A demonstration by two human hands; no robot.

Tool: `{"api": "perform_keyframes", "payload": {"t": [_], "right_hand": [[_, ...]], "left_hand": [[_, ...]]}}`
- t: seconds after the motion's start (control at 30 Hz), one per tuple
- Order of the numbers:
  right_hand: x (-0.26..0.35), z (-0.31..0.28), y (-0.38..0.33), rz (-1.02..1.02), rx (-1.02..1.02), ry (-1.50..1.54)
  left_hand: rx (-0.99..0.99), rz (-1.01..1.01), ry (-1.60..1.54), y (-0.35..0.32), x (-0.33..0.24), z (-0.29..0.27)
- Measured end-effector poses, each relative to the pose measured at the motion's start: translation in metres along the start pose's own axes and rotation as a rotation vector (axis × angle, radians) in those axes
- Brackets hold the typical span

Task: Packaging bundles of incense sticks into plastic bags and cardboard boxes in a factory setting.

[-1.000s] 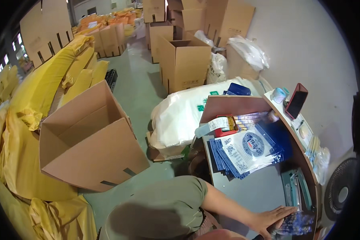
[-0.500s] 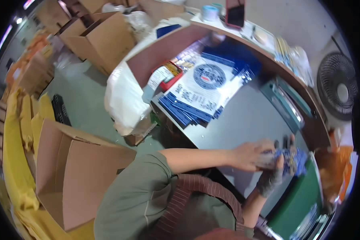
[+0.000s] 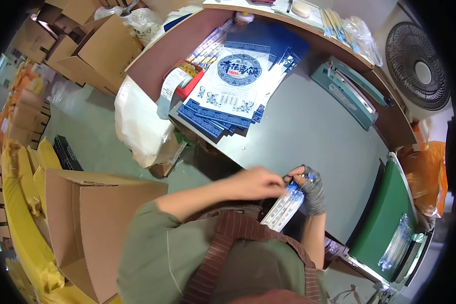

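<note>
My right hand (image 3: pixel 311 190), in a grey fingerless glove, is closed round the upper end of a bundle of wrapped chopsticks (image 3: pixel 283 210). The slim blue-and-white packets slant down toward my apron. Just left of that end is my left hand (image 3: pixel 261 182), bare and slightly blurred, its fingers curled in against the packets. Whatever lies between its fingertips is too small to make out. Beyond both hands spreads the grey tabletop (image 3: pixel 309 126).
Blue-and-white printed bags (image 3: pixel 233 86) lie stacked at the far left, beside a red box (image 3: pixel 190 83) of yellow bands. A teal sealer (image 3: pixel 344 93) sits far right. More slim packets (image 3: pixel 395 243) lie on a green belt (image 3: pixel 382 213). An open carton (image 3: pixel 106 233) stands left.
Both hands have come from the table's right side in toward my body, bringing the bundle along. It now slants downward below the right hand. The whole view has shifted.
</note>
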State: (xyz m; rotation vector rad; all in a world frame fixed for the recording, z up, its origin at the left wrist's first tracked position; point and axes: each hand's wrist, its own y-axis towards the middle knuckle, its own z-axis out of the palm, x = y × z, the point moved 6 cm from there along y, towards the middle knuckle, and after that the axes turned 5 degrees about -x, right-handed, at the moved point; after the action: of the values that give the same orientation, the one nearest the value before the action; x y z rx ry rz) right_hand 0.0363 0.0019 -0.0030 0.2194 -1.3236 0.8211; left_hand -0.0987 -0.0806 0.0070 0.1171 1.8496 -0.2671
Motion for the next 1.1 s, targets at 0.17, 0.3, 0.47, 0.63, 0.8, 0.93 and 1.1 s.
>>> {"api": "perform_keyframes", "payload": {"t": [0.17,0.3,0.47,0.63,0.8,0.93,1.1], "right_hand": [[0.0,0.007,-0.001,0.052,-0.096,0.162],[-0.004,0.016,0.008,0.067,-0.074,0.21],[0.001,0.018,0.004,0.016,-0.061,0.25],[0.004,0.015,-0.002,-0.033,-0.097,0.185],[0.003,0.007,-0.019,-0.085,-0.21,0.214],[0.009,-0.007,-0.033,-0.318,-0.33,-0.002],[0.025,0.011,-0.047,-0.405,-0.245,0.014]], "left_hand": [[-0.784,0.342,1.137,-0.051,0.005,-0.157],[-0.6,0.341,1.072,-0.047,0.04,-0.174],[-0.459,0.287,0.582,-0.017,0.028,-0.215],[-0.507,0.168,0.383,0.018,0.005,-0.218],[-0.477,0.402,0.831,0.058,-0.017,-0.072],[-0.283,0.351,0.669,0.072,-0.007,0.018],[0.001,0.157,0.213,0.074,0.005,0.03]]}}
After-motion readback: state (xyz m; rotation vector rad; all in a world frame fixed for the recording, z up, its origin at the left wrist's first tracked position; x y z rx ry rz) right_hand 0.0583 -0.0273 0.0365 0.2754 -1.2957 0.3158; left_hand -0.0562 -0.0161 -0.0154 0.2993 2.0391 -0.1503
